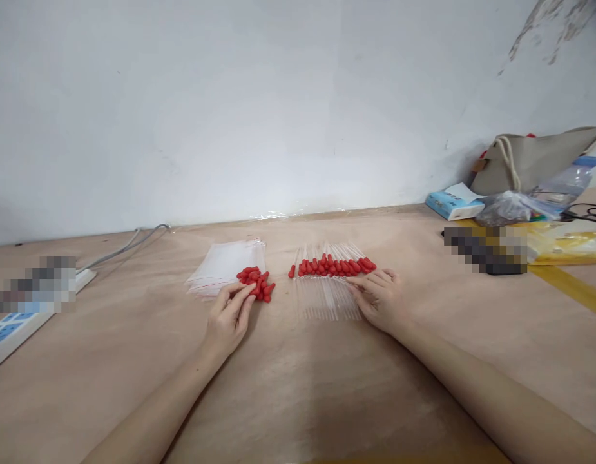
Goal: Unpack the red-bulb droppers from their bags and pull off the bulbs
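Observation:
My left hand (229, 317) is at a small pile of red rubber bulbs (266, 291), its thumb and fingers closed on one bulb. Under the pile's left side lies a stack of clear plastic zip bags (225, 261). To the right, a row of thin clear tubes (326, 306) lies side by side on the table. Behind their near part runs a line of red bulbs (334, 265), with more tubes stretching towards the wall. At the row's right end my right hand (382, 299) pinches what looks like a thin clear tube; its fingertips partly hide it.
A white power strip (41, 322) with a grey cable stands at the left. On the right are a blue tissue pack (455, 202), a beige bag (544, 161), crumpled clear plastic (503, 209) and a blurred dark object (486, 251). Yellow tape (575, 290) crosses the wooden table.

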### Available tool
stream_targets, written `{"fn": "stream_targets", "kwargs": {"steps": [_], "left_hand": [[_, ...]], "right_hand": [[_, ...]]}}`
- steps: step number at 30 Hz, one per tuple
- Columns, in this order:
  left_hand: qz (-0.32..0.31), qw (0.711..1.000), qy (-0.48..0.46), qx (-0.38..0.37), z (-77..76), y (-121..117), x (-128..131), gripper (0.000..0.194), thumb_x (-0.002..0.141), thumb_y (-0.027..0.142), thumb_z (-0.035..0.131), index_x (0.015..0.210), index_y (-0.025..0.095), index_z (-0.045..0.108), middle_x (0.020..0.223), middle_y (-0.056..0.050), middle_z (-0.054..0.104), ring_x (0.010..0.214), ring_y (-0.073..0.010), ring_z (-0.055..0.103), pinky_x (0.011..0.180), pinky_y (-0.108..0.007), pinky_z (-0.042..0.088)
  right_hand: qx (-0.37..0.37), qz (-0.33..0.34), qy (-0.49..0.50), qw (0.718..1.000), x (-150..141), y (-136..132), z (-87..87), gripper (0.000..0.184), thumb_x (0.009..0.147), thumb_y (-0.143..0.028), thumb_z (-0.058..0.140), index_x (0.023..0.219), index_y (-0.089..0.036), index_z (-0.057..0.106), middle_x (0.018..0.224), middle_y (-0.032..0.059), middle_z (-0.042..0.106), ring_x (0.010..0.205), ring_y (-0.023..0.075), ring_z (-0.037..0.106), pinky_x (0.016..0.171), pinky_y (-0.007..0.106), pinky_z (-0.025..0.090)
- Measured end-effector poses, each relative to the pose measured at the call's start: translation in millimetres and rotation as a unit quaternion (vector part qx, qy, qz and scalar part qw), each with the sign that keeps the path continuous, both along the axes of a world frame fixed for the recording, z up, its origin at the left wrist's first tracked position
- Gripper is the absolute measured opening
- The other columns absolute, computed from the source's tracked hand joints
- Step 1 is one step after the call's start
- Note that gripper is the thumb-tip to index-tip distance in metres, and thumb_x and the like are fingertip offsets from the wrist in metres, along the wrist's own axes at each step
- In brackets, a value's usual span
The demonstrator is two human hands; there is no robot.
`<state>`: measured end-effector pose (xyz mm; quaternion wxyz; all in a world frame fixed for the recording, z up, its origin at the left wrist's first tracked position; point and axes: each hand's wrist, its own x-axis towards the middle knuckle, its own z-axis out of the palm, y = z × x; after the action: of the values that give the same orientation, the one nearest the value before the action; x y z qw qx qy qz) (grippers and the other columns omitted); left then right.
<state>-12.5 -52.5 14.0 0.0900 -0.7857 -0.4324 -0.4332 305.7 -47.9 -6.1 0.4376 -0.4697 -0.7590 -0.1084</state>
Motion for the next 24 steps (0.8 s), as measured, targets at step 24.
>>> {"fn": "stream_targets", "kwargs": {"steps": [24], "left_hand": [[0.126,0.971,0.137,-0.148,31.2,49,43,0.022,0.08,0.038,0.047,0.074,0.022,0.061,0.084,-0.003,0.059,0.09,-0.0215,0.049,0.09,-0.046,0.018]], "right_hand": [[-0.055,-0.012,-0.092,0.994,-20,-15,7.8,0.019,0.077,-0.032,0.053,0.086,-0.022,0.066,0.079,0.0028,0.066,0.078,0.0169,0.053,0.091,0.038,0.022]]}}
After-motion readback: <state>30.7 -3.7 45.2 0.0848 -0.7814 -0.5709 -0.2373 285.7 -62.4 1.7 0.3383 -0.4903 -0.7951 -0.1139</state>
